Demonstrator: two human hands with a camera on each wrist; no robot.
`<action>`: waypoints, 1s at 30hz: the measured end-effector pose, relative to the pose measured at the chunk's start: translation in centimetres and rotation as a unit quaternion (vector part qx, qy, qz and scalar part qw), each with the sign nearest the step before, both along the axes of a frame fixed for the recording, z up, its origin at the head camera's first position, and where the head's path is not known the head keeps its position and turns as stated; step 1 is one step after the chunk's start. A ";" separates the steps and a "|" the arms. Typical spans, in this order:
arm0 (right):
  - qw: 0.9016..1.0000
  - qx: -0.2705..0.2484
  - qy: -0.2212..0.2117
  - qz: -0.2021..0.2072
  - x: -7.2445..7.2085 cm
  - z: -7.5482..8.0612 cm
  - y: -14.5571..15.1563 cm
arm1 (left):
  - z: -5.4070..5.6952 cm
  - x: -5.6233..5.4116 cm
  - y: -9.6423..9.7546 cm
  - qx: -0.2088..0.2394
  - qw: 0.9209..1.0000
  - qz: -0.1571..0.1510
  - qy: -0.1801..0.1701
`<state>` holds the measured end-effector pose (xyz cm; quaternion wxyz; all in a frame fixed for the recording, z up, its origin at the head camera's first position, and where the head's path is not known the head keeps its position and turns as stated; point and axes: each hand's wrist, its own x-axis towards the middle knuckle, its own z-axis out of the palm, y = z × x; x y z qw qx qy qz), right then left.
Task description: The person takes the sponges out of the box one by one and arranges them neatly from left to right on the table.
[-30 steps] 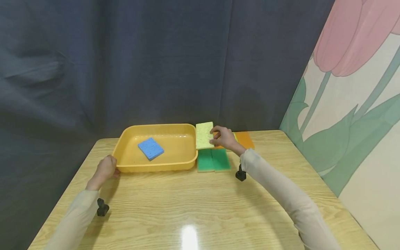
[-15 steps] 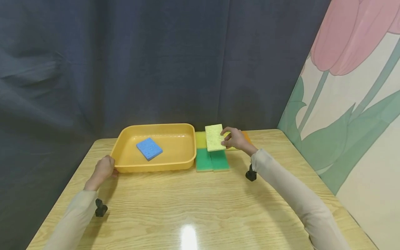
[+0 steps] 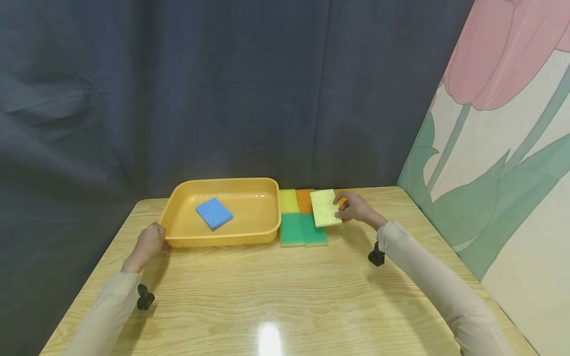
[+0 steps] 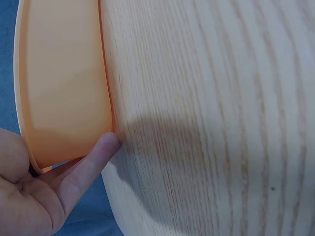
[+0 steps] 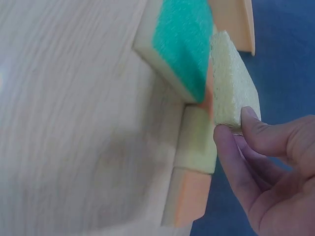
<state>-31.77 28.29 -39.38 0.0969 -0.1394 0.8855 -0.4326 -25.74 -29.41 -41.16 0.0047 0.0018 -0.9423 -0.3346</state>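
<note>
My right hand (image 3: 354,206) pinches a pale yellow sponge (image 3: 324,207) by its right edge, thumb on one face and fingers on the other. In the right wrist view that sponge (image 5: 234,81) is held up, apart from the sponges below it. At the tray's near left corner my left hand (image 3: 150,241) grips the yellow-orange tray (image 3: 242,239); in the left wrist view the thumb is over the rim and a finger reaches along the tray's outer wall (image 4: 69,93). Inside the tray a blue sponge (image 3: 214,213) lies flat and turned at an angle.
Right of the tray, two green sponges (image 3: 291,230) lie side by side at the front. Behind them are a yellow sponge (image 3: 289,201) and orange sponges (image 3: 305,200), some partly hidden. A dark curtain (image 3: 231,89) hangs behind the wooden table (image 3: 222,296).
My right hand has carried the pale yellow sponge rightward and slightly nearer, from beside the tray's right rim to over the right part of the sponge group. The left hand stays at the tray corner.
</note>
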 end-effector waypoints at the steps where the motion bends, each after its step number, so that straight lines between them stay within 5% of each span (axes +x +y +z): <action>1: 1.000 0.002 -0.002 0.001 0.1 -0.1 0.3 | 0.0 0.0 0.0 0.000 1.000 0.000 0.001; 30: 0.995 0.001 -0.088 0.037 2.8 -2.2 3.9 | 0.3 0.4 0.0 0.007 1.000 -0.007 0.004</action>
